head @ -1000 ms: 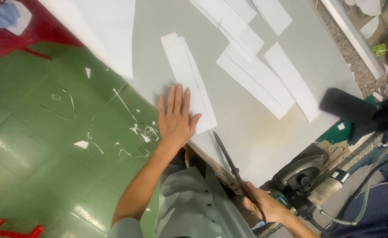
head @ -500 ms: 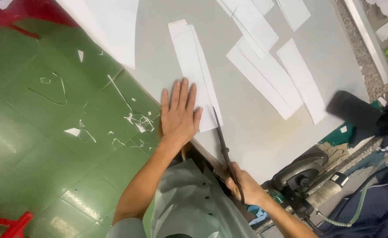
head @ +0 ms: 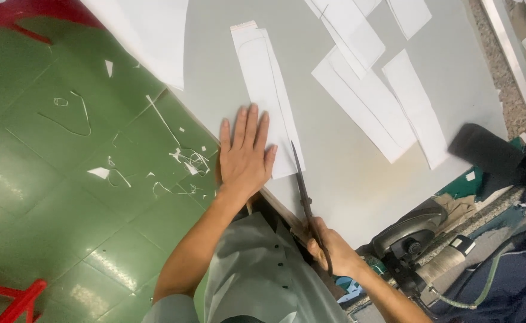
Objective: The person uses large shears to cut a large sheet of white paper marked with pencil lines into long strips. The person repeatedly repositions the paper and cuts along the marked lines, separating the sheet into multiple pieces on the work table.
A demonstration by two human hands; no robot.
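My left hand point(head: 244, 153) lies flat, fingers spread, on the near end of a long white paper strip stack point(head: 263, 78) on the grey table point(head: 346, 179). My right hand point(head: 330, 250) grips the handles of long dark scissors point(head: 302, 185). Their blades point away from me, and the tips reach the strip's near right edge beside my left hand.
Several more white paper strips point(head: 370, 101) lie at the table's far right. A large white sheet point(head: 149, 33) hangs over the left edge. Paper scraps point(head: 185, 161) litter the green floor. A black roll point(head: 484, 149) and a dark iron point(head: 403, 230) sit at right.
My right hand brought the scissors in from the right, up to the strip's near edge. My left hand stayed pressed on the strip.
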